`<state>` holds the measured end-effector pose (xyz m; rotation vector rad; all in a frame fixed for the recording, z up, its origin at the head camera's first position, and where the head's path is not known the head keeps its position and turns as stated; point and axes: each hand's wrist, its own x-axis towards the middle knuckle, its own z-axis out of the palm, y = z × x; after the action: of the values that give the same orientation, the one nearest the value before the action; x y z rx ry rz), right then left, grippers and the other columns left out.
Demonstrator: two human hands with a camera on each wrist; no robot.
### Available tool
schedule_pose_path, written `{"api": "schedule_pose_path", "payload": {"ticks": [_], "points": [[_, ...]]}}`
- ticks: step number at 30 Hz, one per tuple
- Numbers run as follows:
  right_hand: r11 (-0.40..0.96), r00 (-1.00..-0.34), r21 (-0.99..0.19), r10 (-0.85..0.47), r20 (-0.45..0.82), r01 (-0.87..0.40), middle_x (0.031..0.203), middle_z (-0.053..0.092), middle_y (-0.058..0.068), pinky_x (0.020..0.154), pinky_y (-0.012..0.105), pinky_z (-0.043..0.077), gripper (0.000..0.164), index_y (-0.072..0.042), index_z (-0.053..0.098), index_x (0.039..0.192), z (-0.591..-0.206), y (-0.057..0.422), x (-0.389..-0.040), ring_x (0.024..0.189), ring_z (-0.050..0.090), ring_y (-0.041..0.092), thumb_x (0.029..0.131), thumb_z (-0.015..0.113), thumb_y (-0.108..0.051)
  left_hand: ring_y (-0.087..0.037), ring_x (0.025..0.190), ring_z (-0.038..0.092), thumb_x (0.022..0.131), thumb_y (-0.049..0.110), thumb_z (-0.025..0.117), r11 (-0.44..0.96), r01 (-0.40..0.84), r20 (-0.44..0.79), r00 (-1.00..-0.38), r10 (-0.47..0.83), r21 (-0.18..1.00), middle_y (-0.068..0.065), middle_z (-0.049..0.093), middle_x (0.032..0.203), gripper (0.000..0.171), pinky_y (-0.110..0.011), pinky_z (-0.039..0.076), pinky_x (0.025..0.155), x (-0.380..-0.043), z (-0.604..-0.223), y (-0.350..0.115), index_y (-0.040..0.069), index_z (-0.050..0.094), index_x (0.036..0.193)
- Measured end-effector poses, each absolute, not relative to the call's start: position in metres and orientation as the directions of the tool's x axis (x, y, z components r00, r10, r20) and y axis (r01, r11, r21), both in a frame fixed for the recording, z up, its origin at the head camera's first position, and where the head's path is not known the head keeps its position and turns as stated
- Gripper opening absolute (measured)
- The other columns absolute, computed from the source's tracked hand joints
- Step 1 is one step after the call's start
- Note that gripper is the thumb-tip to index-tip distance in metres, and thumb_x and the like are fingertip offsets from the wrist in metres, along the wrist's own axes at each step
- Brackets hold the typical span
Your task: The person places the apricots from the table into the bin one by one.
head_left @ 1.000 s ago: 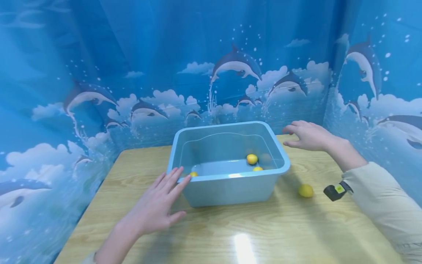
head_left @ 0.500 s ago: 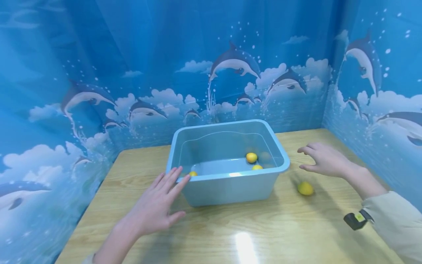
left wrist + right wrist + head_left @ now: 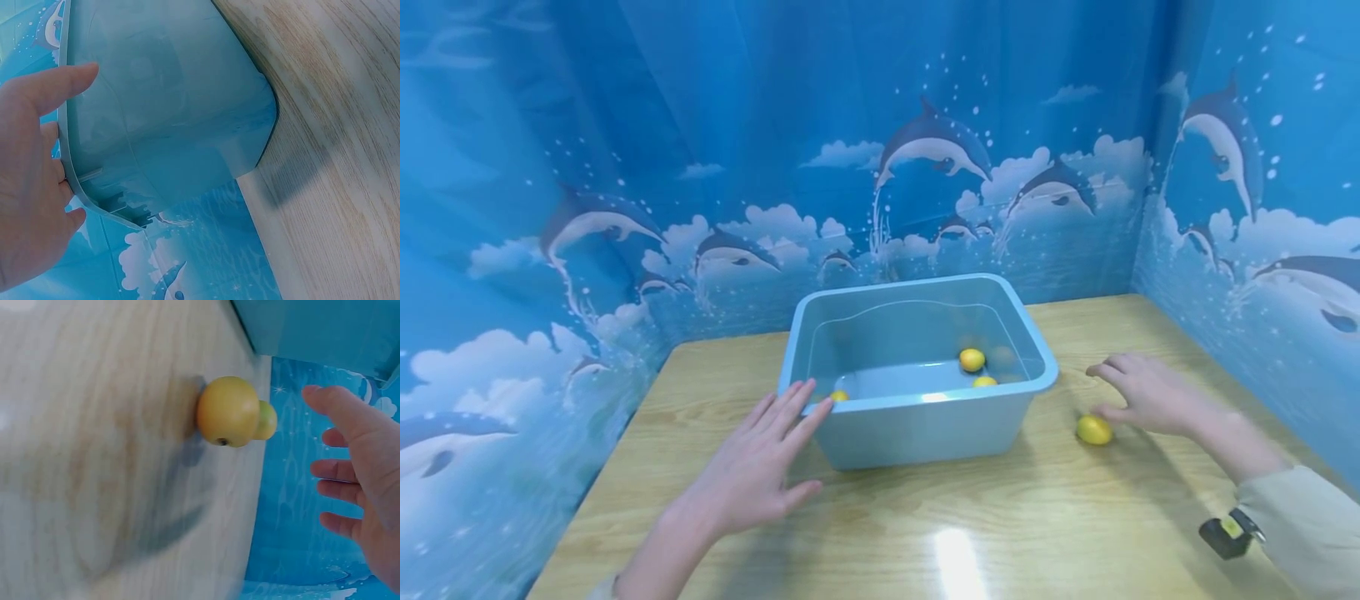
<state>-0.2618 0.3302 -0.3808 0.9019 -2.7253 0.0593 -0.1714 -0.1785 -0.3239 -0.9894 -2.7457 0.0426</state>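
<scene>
My left hand [image 3: 752, 471] rests at the near left corner of a light blue plastic bin [image 3: 917, 435], its fingers extended over the rim. On the table right of the bin lies a round yellow fruit [image 3: 1093, 430], with a dark spot at one end in the right wrist view. My right hand [image 3: 1153, 396] hovers just beyond it, fingers spread and loosely bent, holding nothing. Behind that fruit, the right wrist view also shows a greener one [image 3: 269, 420]. Inside the bin are an orange-yellow fruit [image 3: 972, 360] and two others, partly hidden by the near wall.
Everything stands on a light wood-grain table [image 3: 880, 525]. A blue curtain [image 3: 760, 125] printed with dolphins surrounds its back and sides. A black device [image 3: 1225, 533] is strapped to my right wrist, over the right part of the table.
My right hand has moved from beside the bin's far right rim, to the right and then down toward the yellow fruit on the table. The left hand and bin have stayed put.
</scene>
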Motion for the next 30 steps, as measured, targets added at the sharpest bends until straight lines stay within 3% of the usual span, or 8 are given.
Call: {"api": "schedule_pose_path", "payload": {"ticks": [13,23,30], "points": [[0.772,-0.743,0.044,-0.624,0.242,-0.634,0.094,0.058,0.008,0.073,0.048,0.048,0.05,-0.003,0.064,0.103,-0.405,0.329,-0.255,0.086,0.056,0.029,0.068,0.078,-0.036,-0.026,0.14,0.007,0.079,0.05,0.065,0.775,0.626,0.199,-0.751,0.629,-0.089,-0.013,0.006,0.154,0.095,-0.045,0.009,0.113,-0.172,-0.325,-0.179,0.015,0.013,0.15],[0.798,-0.784,0.017,-0.596,0.171,-0.603,0.085,0.053,-0.002,0.062,0.037,0.047,0.037,-0.009,0.066,0.09,-0.411,0.324,-0.254,0.077,0.051,0.018,0.065,0.079,-0.034,-0.028,0.14,0.009,0.079,0.051,0.065,0.772,0.629,0.193,-0.75,0.633,-0.088,-0.013,0.007,0.154,0.095,-0.046,0.01,0.112,-0.172,-0.325,-0.179,0.015,0.013,0.15],[0.802,-0.791,0.009,-0.591,0.16,-0.597,0.084,0.054,-0.002,0.062,0.038,0.048,0.038,-0.008,0.066,0.089,-0.41,0.321,-0.255,0.077,0.052,0.019,0.065,0.079,-0.034,-0.029,0.14,0.012,0.079,0.05,0.065,0.767,0.635,0.197,-0.744,0.638,-0.088,-0.013,0.007,0.154,0.095,-0.046,0.01,0.112,-0.173,-0.325,-0.18,0.015,0.012,0.15]]}}
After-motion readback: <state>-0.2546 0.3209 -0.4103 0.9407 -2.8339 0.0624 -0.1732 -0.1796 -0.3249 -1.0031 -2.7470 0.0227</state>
